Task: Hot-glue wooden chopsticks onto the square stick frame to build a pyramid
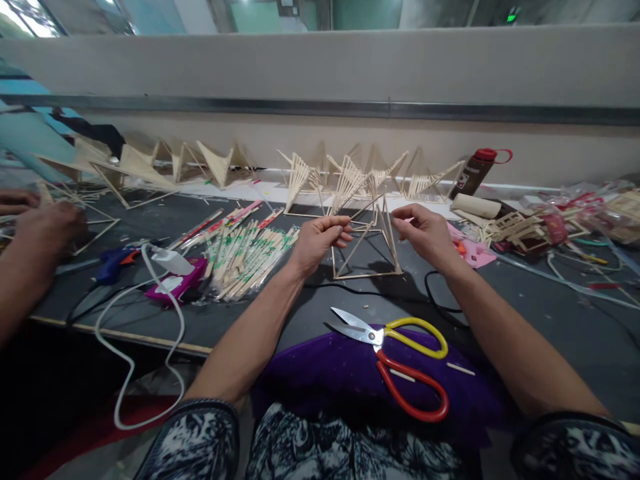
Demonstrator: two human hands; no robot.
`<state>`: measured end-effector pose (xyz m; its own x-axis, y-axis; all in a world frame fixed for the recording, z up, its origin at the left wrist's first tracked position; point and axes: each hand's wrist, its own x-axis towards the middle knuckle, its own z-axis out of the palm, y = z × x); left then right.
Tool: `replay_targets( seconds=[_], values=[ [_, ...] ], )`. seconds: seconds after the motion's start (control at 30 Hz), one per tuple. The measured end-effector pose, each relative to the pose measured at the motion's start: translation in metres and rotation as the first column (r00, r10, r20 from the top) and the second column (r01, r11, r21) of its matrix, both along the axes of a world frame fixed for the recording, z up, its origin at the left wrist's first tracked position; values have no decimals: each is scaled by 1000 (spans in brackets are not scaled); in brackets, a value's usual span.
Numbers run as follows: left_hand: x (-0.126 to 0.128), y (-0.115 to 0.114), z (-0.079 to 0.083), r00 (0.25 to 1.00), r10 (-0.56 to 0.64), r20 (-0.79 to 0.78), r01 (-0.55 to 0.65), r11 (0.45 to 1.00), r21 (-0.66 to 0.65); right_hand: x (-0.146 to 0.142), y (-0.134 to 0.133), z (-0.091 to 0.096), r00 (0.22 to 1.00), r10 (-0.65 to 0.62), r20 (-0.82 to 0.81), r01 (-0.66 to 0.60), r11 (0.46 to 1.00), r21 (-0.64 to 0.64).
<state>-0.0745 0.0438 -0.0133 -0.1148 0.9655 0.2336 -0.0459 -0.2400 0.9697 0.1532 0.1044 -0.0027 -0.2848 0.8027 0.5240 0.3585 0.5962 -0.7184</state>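
My left hand is closed round a thin wooden stick that slants up to the right. My right hand is curled in a pinch beside the top of a small stick frame standing on the dark table; what its fingers hold is too small to make out. Both hands hover just in front of that frame. Scissors with one yellow and one red handle lie open on a purple cloth over my lap.
A pile of wrapped chopsticks lies left of my hand, with a blue glue gun, a white cable and a magenta box. Finished stick models line the wall. A brown bottle leans there. Another person's hands work at left.
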Motion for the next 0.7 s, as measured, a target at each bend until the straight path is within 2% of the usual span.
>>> replay_targets(
  seconds=[0.13, 0.27, 0.37, 0.5, 0.6, 0.7],
  values=[
    [1, -2, -1, 1000, 20, -8, -20, 1000, 0, 6, -6, -5, 999, -2, 38, -1, 998, 63],
    [6, -2, -3, 992, 99, -79, -96, 994, 47, 11, -8, -9, 991, -7, 134, -13, 989, 147],
    [6, 2, -7, 971, 158, -179, -132, 979, 152, 13, -3, -13, 986, -10, 164, -19, 984, 175],
    [3, 7, -11, 919, 267, -289, -170, 933, 318, 9, 3, -16, 987, -22, 160, -14, 976, 217],
    [7, 9, -11, 874, 341, -347, -188, 895, 405, 4, 3, -17, 988, 5, 154, -42, 971, 235],
    [16, 12, -11, 829, 367, -421, -158, 877, 454, -1, 1, -19, 987, 27, 159, -63, 973, 223]
  ],
)
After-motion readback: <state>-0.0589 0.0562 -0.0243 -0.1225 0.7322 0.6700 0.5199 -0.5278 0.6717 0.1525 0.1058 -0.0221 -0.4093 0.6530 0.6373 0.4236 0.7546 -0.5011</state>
